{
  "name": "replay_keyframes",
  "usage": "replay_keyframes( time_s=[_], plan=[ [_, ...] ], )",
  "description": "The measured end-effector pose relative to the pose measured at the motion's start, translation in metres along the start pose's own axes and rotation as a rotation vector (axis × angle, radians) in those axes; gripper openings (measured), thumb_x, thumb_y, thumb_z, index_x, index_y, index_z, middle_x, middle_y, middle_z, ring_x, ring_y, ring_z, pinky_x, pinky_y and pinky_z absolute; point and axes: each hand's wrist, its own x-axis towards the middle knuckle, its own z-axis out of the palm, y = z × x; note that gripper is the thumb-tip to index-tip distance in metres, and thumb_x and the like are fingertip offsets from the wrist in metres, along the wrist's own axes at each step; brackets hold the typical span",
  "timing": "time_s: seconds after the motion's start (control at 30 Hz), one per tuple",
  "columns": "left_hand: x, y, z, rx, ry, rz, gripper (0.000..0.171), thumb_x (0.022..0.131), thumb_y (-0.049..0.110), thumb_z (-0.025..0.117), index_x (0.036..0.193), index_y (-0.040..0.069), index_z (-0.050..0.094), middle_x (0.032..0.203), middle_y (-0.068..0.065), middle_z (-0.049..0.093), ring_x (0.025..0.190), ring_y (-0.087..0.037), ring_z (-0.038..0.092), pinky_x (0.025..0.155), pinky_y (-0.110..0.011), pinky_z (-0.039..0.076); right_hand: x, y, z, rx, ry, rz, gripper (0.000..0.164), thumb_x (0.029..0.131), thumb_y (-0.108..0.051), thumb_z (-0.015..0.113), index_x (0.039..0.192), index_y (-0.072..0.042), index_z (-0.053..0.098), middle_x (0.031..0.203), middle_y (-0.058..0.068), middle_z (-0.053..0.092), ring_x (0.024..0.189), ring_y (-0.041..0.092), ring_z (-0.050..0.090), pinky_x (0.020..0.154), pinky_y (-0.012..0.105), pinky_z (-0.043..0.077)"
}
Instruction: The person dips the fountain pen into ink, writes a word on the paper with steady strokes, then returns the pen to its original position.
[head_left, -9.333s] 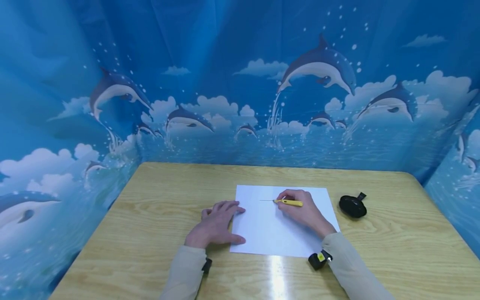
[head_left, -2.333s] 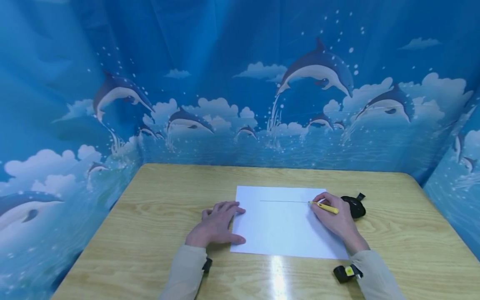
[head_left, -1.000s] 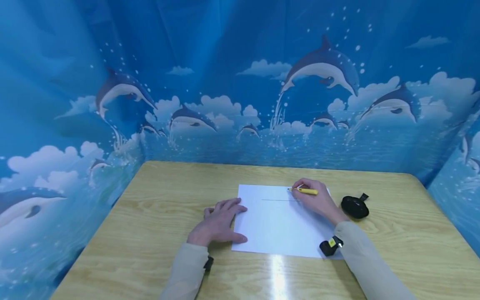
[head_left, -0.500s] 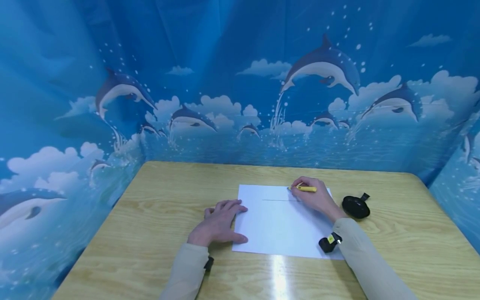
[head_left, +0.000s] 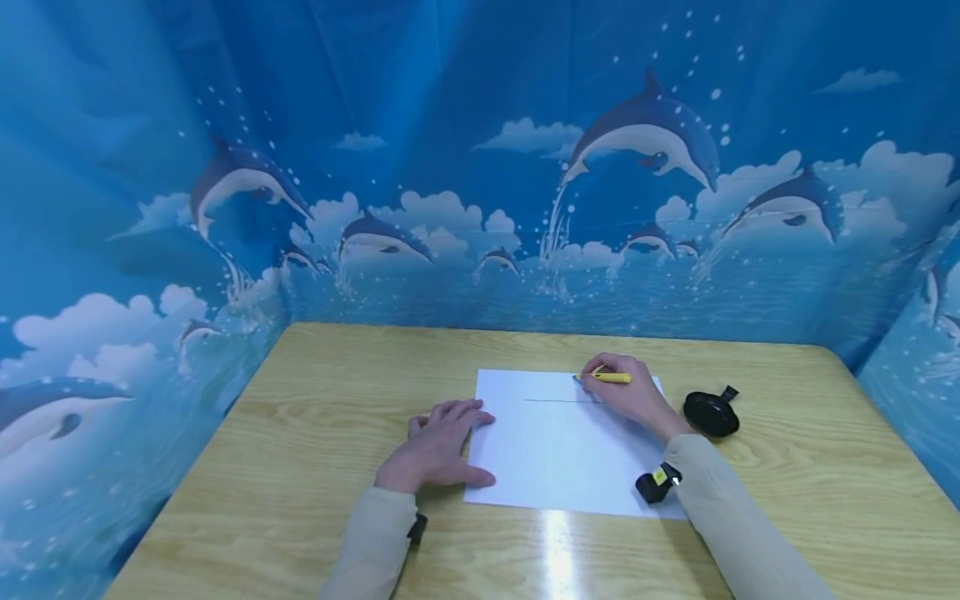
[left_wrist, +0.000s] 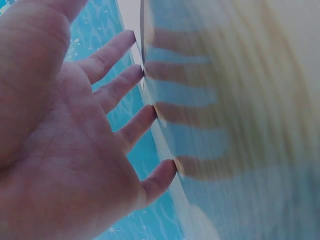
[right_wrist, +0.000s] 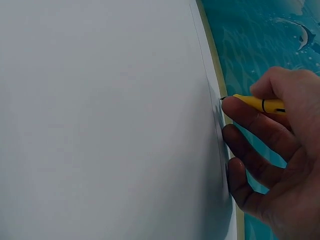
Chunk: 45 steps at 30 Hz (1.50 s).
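Note:
A white sheet of paper (head_left: 558, 454) lies on the table, with one thin dark horizontal line (head_left: 555, 401) across its upper part. My right hand (head_left: 626, 390) pinches a yellow pen (head_left: 613, 378) between thumb and fingers. The pen's dark tip sits above the line, near the paper's top edge. The right wrist view shows the pen (right_wrist: 272, 105) close to the sheet, with the other fingers loosely bent beside the paper. My left hand (head_left: 435, 450) is spread at the sheet's left edge, thumb and a finger reaching onto it; its fingertips (left_wrist: 167, 167) touch the surface.
A glossy black oval object (head_left: 711, 414) with a short tab lies right of the paper. Black wrist cameras sit on both wrists, the right one (head_left: 654, 487) overlapping the paper's lower right corner. A blue dolphin-print curtain (head_left: 450, 167) stands behind the wood-grain table (head_left: 300, 467).
The line grew rightward between the first two frames. Afterwards the right hand moved the pen up and left, above the line; in the last second it barely shifts. The left hand stays put.

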Motion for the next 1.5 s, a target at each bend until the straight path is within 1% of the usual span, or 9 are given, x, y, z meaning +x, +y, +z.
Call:
replay_keyframes(
  time_s=[0.3, 0.53, 0.77, 1.07, 1.3, 1.5],
  plan=[
    [0.0004, -0.001, 0.002, -0.005, 0.0, -0.003, 0.08, 0.078, 0.054, 0.084, 0.146, 0.028, 0.052, 0.166, -0.002, 0.036, 0.153, -0.038, 0.027, 0.112, -0.073, 0.026, -0.0004, -0.0001, 0.0, -0.002, -0.013, 0.026, 0.018, 0.096, -0.027, 0.068, 0.107, -0.015, 0.075, 0.117, 0.011, 0.074, 0.095, 0.02, 0.066, 0.081, 0.031, 0.05],
    [0.0004, -0.0011, 0.0015, -0.016, 0.001, -0.007, 0.08, 0.078, 0.053, 0.084, 0.147, 0.027, 0.052, 0.166, -0.003, 0.035, 0.153, -0.039, 0.027, 0.112, -0.074, 0.025, -0.0005, -0.0002, 0.0003, 0.009, -0.025, 0.036, 0.019, 0.097, -0.027, 0.068, 0.107, -0.013, 0.075, 0.113, 0.011, 0.074, 0.087, 0.019, 0.064, 0.076, 0.031, 0.051],
    [0.0012, -0.0012, 0.0016, -0.013, -0.002, -0.01, 0.08, 0.078, 0.055, 0.083, 0.147, 0.028, 0.052, 0.166, -0.002, 0.035, 0.153, -0.039, 0.026, 0.113, -0.073, 0.025, -0.001, -0.0001, 0.0001, 0.009, -0.029, 0.054, 0.018, 0.096, -0.026, 0.067, 0.107, -0.013, 0.075, 0.115, 0.011, 0.074, 0.09, 0.02, 0.064, 0.078, 0.031, 0.05],
    [0.0013, -0.0009, 0.0007, -0.004, -0.009, -0.01, 0.081, 0.079, 0.054, 0.083, 0.148, 0.028, 0.051, 0.167, -0.002, 0.033, 0.154, -0.039, 0.026, 0.113, -0.072, 0.026, -0.0017, -0.0008, 0.0003, 0.04, -0.037, 0.078, 0.017, 0.094, -0.025, 0.068, 0.104, -0.013, 0.074, 0.108, 0.009, 0.074, 0.084, 0.019, 0.062, 0.075, 0.03, 0.049],
    [0.0018, -0.001, 0.0006, -0.007, -0.011, -0.012, 0.08, 0.079, 0.055, 0.082, 0.148, 0.028, 0.051, 0.167, -0.002, 0.033, 0.154, -0.039, 0.025, 0.113, -0.072, 0.026, -0.0021, 0.0009, 0.001, 0.039, -0.031, 0.069, 0.015, 0.094, -0.026, 0.069, 0.102, -0.015, 0.075, 0.107, 0.006, 0.075, 0.09, 0.018, 0.065, 0.079, 0.031, 0.049],
    [0.0012, -0.0008, 0.0009, -0.004, -0.01, -0.011, 0.08, 0.079, 0.055, 0.083, 0.148, 0.028, 0.051, 0.167, -0.001, 0.033, 0.154, -0.039, 0.025, 0.113, -0.072, 0.026, -0.0038, 0.0014, 0.0011, 0.05, -0.045, 0.09, 0.015, 0.093, -0.028, 0.069, 0.102, -0.017, 0.075, 0.109, 0.004, 0.074, 0.098, 0.021, 0.065, 0.084, 0.032, 0.048]
  ],
)
